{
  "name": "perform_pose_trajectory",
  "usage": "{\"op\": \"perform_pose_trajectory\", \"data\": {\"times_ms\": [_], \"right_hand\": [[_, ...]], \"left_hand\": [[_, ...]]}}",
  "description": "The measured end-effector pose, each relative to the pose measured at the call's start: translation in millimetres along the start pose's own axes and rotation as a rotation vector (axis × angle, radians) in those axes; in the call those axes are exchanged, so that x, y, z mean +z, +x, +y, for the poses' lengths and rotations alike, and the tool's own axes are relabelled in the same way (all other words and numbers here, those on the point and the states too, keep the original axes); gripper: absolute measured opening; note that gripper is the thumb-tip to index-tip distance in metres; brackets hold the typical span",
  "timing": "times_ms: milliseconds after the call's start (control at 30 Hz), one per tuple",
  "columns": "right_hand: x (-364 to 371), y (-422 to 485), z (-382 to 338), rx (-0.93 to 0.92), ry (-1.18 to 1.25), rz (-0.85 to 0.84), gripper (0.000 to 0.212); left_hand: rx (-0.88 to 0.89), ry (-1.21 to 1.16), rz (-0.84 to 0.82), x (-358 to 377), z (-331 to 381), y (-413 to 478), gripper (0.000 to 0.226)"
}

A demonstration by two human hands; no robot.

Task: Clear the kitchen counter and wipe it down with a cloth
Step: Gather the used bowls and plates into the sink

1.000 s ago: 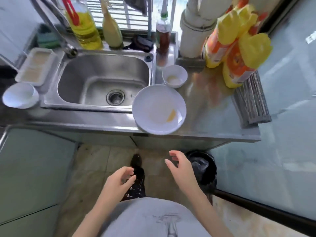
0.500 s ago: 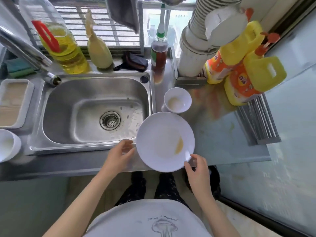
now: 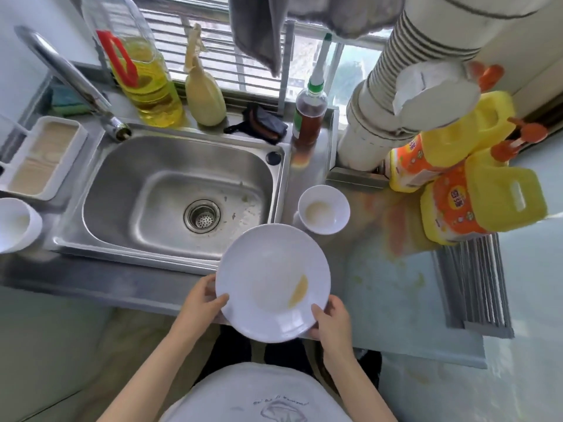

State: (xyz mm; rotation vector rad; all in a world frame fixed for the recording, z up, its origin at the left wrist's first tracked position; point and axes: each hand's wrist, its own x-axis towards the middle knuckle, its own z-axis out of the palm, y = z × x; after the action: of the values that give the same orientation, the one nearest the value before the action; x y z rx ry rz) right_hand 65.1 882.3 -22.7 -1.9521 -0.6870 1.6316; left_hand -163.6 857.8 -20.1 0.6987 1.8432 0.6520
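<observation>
A white plate [image 3: 268, 269] with a yellow smear lies over the front edge of the steel counter [image 3: 380, 284], just right of the sink [image 3: 170, 196]. My left hand [image 3: 202, 303] grips its left rim, thumb on top. My right hand [image 3: 330, 318] grips its lower right rim. A small white bowl [image 3: 323, 208] with pale residue stands on the counter behind the plate. A grey cloth [image 3: 259, 28] hangs at the window above the sink.
Behind the sink stand an oil bottle [image 3: 146, 83], a cream squeeze bottle [image 3: 204, 95] and a dark sauce bottle [image 3: 309, 117]. Two yellow detergent jugs [image 3: 475, 190] and a rolled rack [image 3: 475, 284] sit right. A white tray [image 3: 42, 159] and cup [image 3: 15, 223] sit left.
Both hands rose from below the counter and took hold of the plate's rim, left hand last. The view moved closer over the counter.
</observation>
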Motion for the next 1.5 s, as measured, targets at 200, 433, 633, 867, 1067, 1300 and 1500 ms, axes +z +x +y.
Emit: {"op": "perform_pose_trajectory", "data": {"times_ms": [200,433,633,867,1067,1300,1500], "right_hand": [[45,5,-31,-0.005,0.007,-0.099,0.011],[148,33,-73,-0.008,0.104,-0.090,0.014],[232,82,-80,0.028,0.150,-0.008,0.019],[290,145,-45,0.077,0.023,0.026,0.031],[319,165,-23,0.159,0.147,0.056,0.036],[306,172,-7,0.145,-0.413,-0.099,0.026],[262,140,-49,-0.089,-0.691,-0.190,0.026]], "left_hand": [[0.021,-0.043,0.203,-51,-10,10,0.031],[0.062,0.267,0.507,-142,-25,74,0.054],[0.048,0.753,0.391,-166,-50,130,0.065],[0.175,0.832,0.536,-156,-62,141,0.045],[0.226,0.817,0.617,-154,-65,145,0.040],[0.221,0.789,0.612,-154,-64,145,0.042],[0.199,0.774,0.557,-155,-62,143,0.043]]}}
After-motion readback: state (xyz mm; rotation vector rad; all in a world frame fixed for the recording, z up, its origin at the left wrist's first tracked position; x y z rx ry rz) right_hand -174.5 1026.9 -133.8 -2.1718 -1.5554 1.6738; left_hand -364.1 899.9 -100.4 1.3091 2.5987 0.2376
